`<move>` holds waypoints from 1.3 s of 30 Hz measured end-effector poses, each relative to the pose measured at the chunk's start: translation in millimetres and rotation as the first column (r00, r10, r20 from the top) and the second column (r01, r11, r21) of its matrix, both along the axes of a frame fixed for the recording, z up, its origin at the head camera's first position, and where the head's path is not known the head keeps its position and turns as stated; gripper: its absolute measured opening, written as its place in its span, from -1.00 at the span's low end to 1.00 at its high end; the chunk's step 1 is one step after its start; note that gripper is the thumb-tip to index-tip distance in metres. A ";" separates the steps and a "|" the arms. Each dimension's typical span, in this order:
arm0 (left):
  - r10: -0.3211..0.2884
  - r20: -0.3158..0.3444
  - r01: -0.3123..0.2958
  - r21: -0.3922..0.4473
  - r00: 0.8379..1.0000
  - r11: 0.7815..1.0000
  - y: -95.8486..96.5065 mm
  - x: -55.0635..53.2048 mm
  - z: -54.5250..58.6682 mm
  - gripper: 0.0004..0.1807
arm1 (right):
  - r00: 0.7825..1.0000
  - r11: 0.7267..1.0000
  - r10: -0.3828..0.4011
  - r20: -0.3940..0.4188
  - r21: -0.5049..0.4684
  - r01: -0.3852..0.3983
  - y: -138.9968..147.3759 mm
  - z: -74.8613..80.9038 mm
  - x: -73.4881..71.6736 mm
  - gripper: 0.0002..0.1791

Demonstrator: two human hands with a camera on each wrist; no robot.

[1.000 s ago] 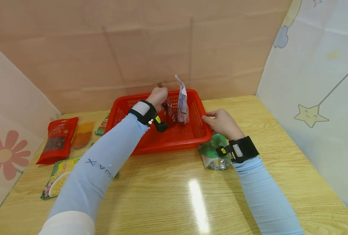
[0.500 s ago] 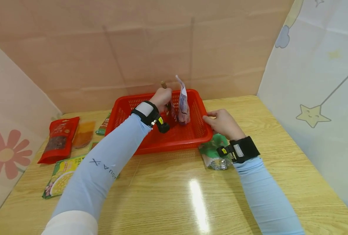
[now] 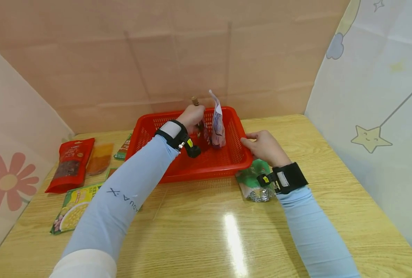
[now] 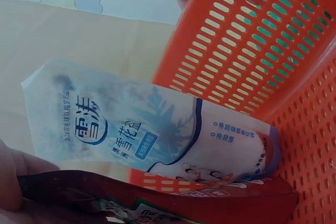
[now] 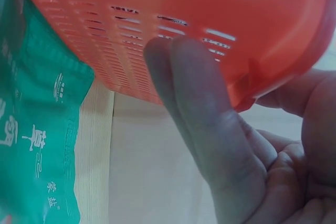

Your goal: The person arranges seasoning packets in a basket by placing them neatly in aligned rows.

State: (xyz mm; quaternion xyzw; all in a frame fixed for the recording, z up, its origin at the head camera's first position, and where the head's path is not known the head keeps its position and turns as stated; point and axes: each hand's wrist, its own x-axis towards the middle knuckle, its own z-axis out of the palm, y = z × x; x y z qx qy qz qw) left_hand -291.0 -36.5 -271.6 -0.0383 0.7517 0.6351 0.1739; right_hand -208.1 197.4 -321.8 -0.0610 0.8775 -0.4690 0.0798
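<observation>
My left hand [image 3: 192, 117] reaches into a red perforated basket [image 3: 195, 173] and pinches the top of a dark red pouch [image 4: 173, 203]. The pouch stands against a white and blue salt bag [image 4: 152, 129], which is upright near the basket's right end. In the head view, a brownish corner of the pouch shows above the hand, and most of its body is hidden. My right hand [image 3: 266, 148] grips the basket's right rim, thumb at the top edge and fingers [image 5: 202, 93] along the outer wall.
A green and silver bag [image 3: 256, 179] lies by the basket's front right corner, below my right wrist. On the left lie a red pouch [image 3: 70, 164], an orange packet [image 3: 99, 159], a yellow-green packet [image 3: 75, 208] and a green packet [image 3: 123, 150]. A wall covering rises behind the basket.
My left hand has shifted slightly right with the dark red pouch, closer to the salt bag, then nearly stopped. My right hand has stayed on the basket rim.
</observation>
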 end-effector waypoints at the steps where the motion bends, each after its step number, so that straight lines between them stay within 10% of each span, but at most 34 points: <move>1: -0.001 0.003 0.001 -0.005 1.000 1.000 -0.6 -0.6 -0.1 -0.52 | 1.000 1.000 0.001 0.000 -0.002 -0.001 0.0 0.1 0.0 -0.51; 23: -0.070 0.043 0.073 -0.077 0.997 0.994 -23.5 7.0 15.6 -0.17 | 1.000 1.000 0.015 0.004 0.005 -0.015 2.5 -2.7 -6.3 -0.49; 29: -0.121 -0.122 0.095 -0.198 0.985 0.975 -57.5 19.1 28.9 -0.21 | 1.000 1.000 0.020 0.002 0.007 -0.020 3.7 -2.8 -7.8 -0.48; 34: -0.132 -0.327 0.021 -0.320 0.936 0.947 -98.2 32.3 35.9 -0.21 | 1.000 0.999 0.019 -0.003 0.026 -0.019 5.0 -2.9 -9.7 -0.47; 39: -0.081 -0.380 -0.039 -0.297 0.922 0.954 -135.4 50.3 34.5 -0.25 | 1.000 0.999 0.016 -0.003 0.035 -0.016 8.1 -0.8 -9.8 -0.47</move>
